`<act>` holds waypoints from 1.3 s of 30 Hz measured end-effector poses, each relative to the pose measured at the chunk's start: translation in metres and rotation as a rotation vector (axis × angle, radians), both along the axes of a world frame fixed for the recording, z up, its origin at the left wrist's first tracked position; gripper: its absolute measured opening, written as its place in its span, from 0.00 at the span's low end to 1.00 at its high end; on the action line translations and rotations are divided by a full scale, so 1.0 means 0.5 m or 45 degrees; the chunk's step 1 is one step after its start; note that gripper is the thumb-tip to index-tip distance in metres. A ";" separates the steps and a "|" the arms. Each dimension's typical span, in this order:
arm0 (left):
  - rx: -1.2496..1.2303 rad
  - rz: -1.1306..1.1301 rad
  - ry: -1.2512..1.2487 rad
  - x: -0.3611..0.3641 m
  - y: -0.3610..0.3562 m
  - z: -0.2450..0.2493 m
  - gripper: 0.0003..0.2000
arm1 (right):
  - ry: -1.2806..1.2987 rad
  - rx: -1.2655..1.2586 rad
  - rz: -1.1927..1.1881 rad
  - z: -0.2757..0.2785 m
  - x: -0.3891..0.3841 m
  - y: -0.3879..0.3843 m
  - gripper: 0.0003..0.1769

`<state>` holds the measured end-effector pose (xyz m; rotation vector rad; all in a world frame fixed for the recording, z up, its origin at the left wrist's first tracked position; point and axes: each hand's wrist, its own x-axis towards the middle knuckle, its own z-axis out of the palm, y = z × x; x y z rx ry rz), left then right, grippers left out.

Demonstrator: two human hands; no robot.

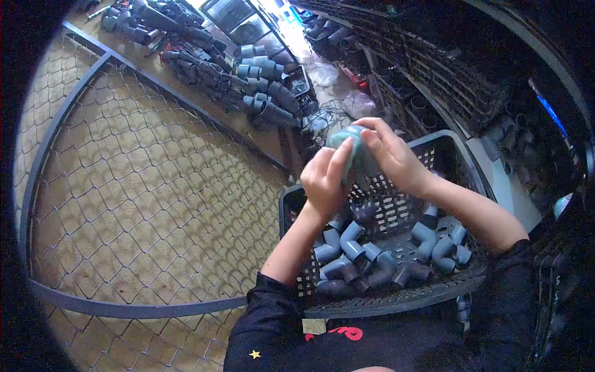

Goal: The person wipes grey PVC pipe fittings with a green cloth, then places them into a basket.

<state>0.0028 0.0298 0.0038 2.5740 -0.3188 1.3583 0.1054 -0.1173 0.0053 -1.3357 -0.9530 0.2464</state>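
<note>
A crumpled, pale green cloth [349, 140] is held up between my two hands, over the far part of a black plastic basket [390, 309]. My left hand [326, 178] pinches it from the left, index finger pressed up along it. From the right, my right hand [393, 157] closes its fingers on the upper side of the same cloth. Just beneath, a greyish shape shows blurred between the hands; I cannot tell whether they hold it too. Several grey pipe elbows [352, 242] lie loose in the basket below, with more elbows [441, 247] at its right side.
On the left stands a wire mesh panel [155, 204] with a grey metal frame. Behind it lie heaps of grey pipe fittings [266, 102]. Dark stacked crates [427, 56] line the right, and clear plastic bags [323, 74] lie on the floor ahead.
</note>
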 end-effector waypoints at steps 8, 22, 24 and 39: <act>0.100 -0.021 0.018 -0.003 -0.020 -0.022 0.23 | 0.542 0.028 0.151 -0.020 0.009 0.005 0.26; 0.487 0.269 -0.235 0.010 0.003 -0.039 0.21 | 0.690 -0.123 0.160 -0.024 0.024 0.006 0.27; 0.525 0.277 -0.237 0.011 0.002 -0.041 0.22 | 0.585 -0.199 0.110 -0.039 0.023 0.006 0.28; 0.419 0.133 -0.151 0.023 -0.003 -0.034 0.23 | 1.063 -0.435 0.441 -0.013 0.049 -0.008 0.27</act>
